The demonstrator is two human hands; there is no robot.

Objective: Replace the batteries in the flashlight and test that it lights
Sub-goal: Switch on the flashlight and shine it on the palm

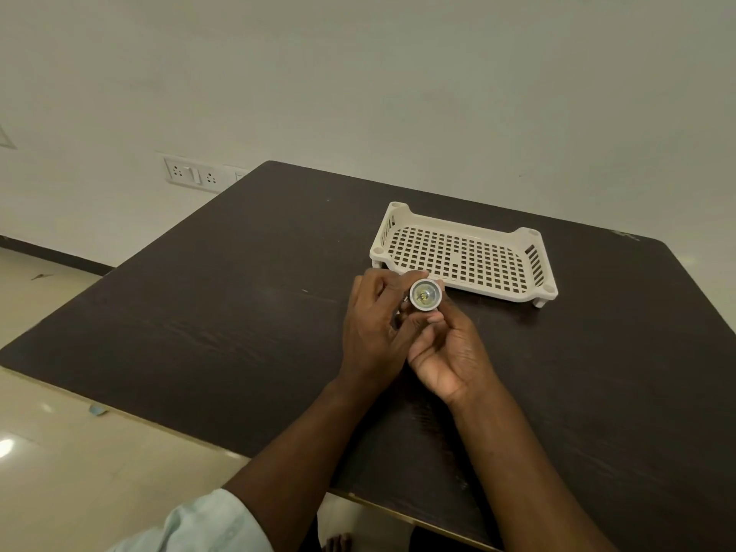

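Note:
A small silver flashlight [425, 295] is held upright above the dark table [239, 312], its round lens and reflector facing up toward the camera. The lens looks unlit. My left hand [372, 328] grips the flashlight's body from the left, fingers curled round it. My right hand [450, 352] holds it from below and the right, thumb and fingertips pinching just under the head. The body and tail of the flashlight are hidden by both hands. No loose batteries show.
A cream perforated plastic tray [529, 268] stands on short legs just behind the hands, with nothing in it. A wall socket panel [195, 175] is on the wall at the left. The table's near edge runs diagonally over a tiled floor.

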